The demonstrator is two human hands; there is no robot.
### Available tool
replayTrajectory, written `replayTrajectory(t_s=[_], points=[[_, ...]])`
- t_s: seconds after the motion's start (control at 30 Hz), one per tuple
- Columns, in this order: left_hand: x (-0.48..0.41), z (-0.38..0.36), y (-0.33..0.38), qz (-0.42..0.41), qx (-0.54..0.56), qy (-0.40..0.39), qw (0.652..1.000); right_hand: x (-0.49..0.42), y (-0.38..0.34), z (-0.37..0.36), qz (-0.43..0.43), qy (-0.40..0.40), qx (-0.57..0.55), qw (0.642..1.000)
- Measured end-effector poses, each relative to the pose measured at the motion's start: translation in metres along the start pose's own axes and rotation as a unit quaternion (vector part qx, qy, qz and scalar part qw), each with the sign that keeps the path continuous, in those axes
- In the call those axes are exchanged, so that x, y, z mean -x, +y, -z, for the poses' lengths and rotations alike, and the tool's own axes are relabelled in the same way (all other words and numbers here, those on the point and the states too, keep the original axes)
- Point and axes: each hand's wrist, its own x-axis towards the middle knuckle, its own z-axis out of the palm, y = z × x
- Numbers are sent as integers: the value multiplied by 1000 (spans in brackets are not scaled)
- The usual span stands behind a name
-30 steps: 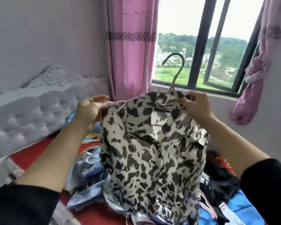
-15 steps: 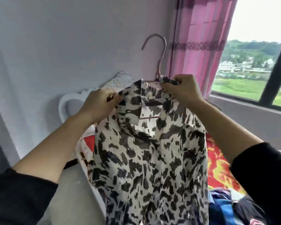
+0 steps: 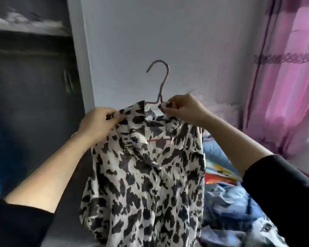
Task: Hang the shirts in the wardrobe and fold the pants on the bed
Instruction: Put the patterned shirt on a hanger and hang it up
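1. Head view, centre of the frame: a shirt (image 3: 146,175) with black and white spots hangs on a hanger (image 3: 161,81). It is held up in the air in front of a pale wall (image 3: 168,32).
2. The hanger hook stands above the collar in the upper middle. A pink bar shows inside the open neck.
3. The left hand (image 3: 98,123) is at the middle left. Its curled fingers and thumb pinch the shirt shoulder on that side.
4. The right hand (image 3: 184,108) is at the middle right, just beside the base of the hook. Its fingertips pinch the collar cloth there.
5. The wardrobe (image 3: 30,104) is dark and blurred, at the left of the frame, apart from the shirt.
6. At the lower right, the bed (image 3: 219,172) carries blue clothes (image 3: 227,211) behind the shirt.
7. A pink curtain (image 3: 284,86) hangs at the right edge.
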Motion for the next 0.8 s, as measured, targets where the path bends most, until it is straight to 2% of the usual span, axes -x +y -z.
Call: replayTrajectory(t_s=[0.13,0.27,0.37,0.43,0.53,0.6,0.67,0.8], points=[[-2,59,-57,10,-54,42,998,-42,1,-66,-29,11,-27,999],[-7,107,-108,24,-94,74,993,-83,-6,-122,-9,37,-61,997],[-13,133,-143,36,-144,88,985,-116,-20,-164,-1,-3,-45,999],[-19,147,-169,53,-181,112,976,-140,-43,-191,31,-21,-53,998],[-34,164,-207,69,-193,127,970,-183,-95,-226,101,-42,-137,984],[-47,175,-230,69,-187,124,972,-213,-130,-251,121,-84,-178,973],[-60,187,-252,80,-164,109,977,-242,-154,-273,101,-112,-189,970],[-93,219,-299,128,-102,30,986,-301,-166,-313,108,-189,-204,955]])
